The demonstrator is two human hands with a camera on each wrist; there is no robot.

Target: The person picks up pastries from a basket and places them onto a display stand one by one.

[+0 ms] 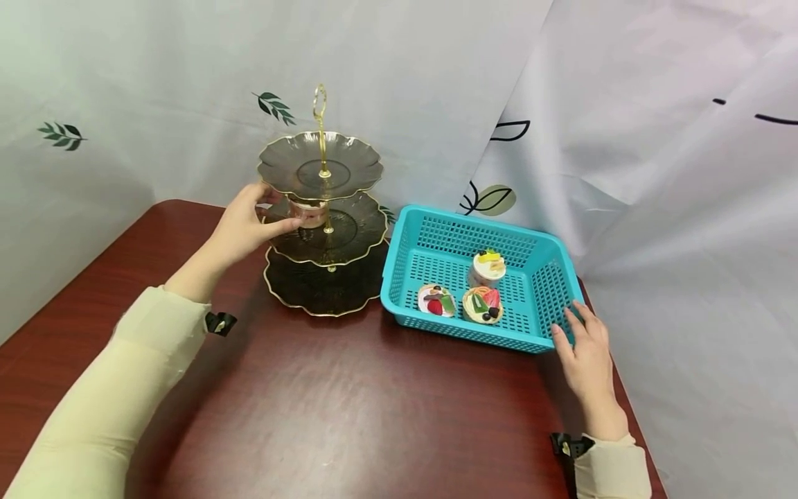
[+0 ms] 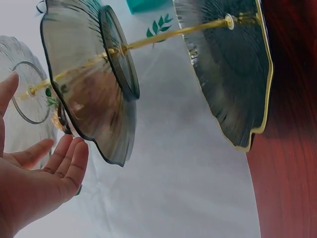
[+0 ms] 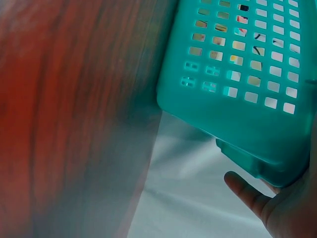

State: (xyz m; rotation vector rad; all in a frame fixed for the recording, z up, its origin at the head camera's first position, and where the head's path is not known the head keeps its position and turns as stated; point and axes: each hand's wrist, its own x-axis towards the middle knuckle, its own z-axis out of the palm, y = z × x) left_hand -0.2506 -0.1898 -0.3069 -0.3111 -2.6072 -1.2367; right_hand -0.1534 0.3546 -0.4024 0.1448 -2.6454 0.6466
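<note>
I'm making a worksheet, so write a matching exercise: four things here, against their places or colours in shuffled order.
1. Left hand
2. Right hand
3. Three desserts
4. Basket

A. Resting inside the basket
B. At the middle tier of the stand
C. Turquoise
D. At the basket's near right corner

Pairs: 1-B, 2-D, 3-A, 4-C

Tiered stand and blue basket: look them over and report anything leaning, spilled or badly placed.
Nothing looks spilled, and the tiered stand is upright. The one mildly odd thing is the blue basket: its right end sits very close to the edge of the table, so it might be easily knocked.
</note>
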